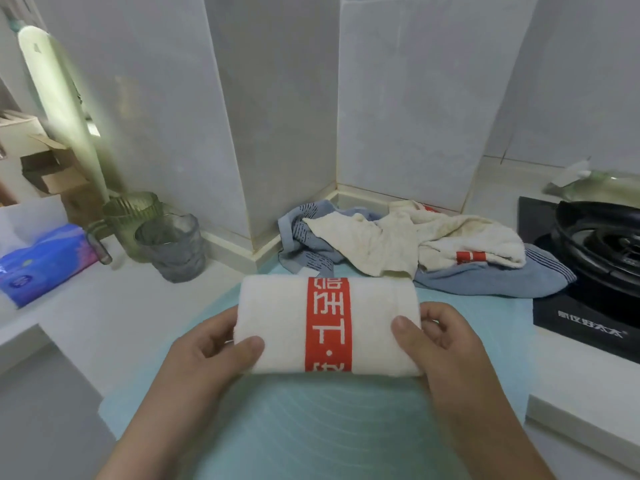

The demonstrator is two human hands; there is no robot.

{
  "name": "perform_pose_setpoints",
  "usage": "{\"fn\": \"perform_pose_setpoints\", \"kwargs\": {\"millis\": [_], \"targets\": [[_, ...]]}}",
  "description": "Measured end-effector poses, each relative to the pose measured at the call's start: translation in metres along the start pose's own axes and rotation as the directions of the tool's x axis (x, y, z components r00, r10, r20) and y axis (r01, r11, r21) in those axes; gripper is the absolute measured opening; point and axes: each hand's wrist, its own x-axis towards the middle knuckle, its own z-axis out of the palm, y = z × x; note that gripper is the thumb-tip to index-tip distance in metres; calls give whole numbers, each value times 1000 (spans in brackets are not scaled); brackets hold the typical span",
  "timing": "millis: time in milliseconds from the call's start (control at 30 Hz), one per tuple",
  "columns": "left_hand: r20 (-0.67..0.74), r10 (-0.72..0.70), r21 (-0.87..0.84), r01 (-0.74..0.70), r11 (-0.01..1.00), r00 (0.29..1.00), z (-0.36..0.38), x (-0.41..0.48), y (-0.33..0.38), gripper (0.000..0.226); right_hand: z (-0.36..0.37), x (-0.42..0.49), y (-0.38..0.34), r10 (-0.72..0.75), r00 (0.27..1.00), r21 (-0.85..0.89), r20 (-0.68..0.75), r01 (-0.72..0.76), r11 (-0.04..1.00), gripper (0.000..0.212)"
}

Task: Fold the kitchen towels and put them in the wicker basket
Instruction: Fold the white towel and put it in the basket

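A folded white towel with a red band of white characters is held just above the light blue mat. My left hand grips its left end, thumb on top. My right hand grips its right end the same way. Behind it, in the corner, lies a loose heap of unfolded towels: cream ones on top, blue ones underneath. No wicker basket is in view.
A black gas stove with a dark pan stands at the right. At the left are a grey cup, a green glass cup, a blue tissue pack and cardboard boxes. White tiled walls close the back.
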Motion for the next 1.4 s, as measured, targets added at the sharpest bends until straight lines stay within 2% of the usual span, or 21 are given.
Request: {"fn": "perform_pose_setpoints", "kwargs": {"millis": [167, 267, 333, 500, 633, 767, 867, 900, 1033, 1133, 1400], "targets": [[-12, -28, -75, 27, 997, 1000, 14, 11, 48, 80, -8, -2, -57, 114, 992, 99, 50, -119, 988, 27], [21, -56, -75, 57, 996, 998, 23, 17, 86, 60, -15, -6, -98, 132, 991, 96, -2, -131, 987, 27], [38, -68, -83, 71, 994, 997, 30, 20, 110, 55, -19, -12, -124, 136, 990, 81, -34, -133, 988, 27], [110, -73, -75, 82, 994, 991, 53, 25, 167, 67, -33, -28, -184, 119, 986, 52, -121, -113, 992, 29], [166, -25, -57, 35, 998, 986, 77, 29, 196, 86, -52, -42, -220, 74, 973, 27, -218, -69, 997, 27], [250, -2, -45, 13, 999, 968, 108, 23, 219, 65, -77, -60, -243, 49, 957, 50, -285, -37, 998, 27], [302, 21, -21, -15, 1000, 953, 132, 17, 227, 34, -99, -76, -253, 22, 943, 41, -332, -8, 999, 26], [319, 30, -10, -28, 1000, 947, 140, 15, 228, 30, -107, -80, -256, 16, 938, 44, -346, -1, 999, 26], [379, 3, 8, -7, 1000, 925, 177, 4, 233, 25, -140, -99, -265, 3, 919, 46, -394, 17, 999, 24], [423, 7, 3, -9, 1000, 906, 211, -5, 238, 31, -172, -112, -270, -3, 905, 31, -426, 18, 999, 24], [451, 10, 24, -23, 999, 892, 328, -38, 237, 27, -286, -133, -281, 13, 887, 46, -462, 9, 999, 22]]}}
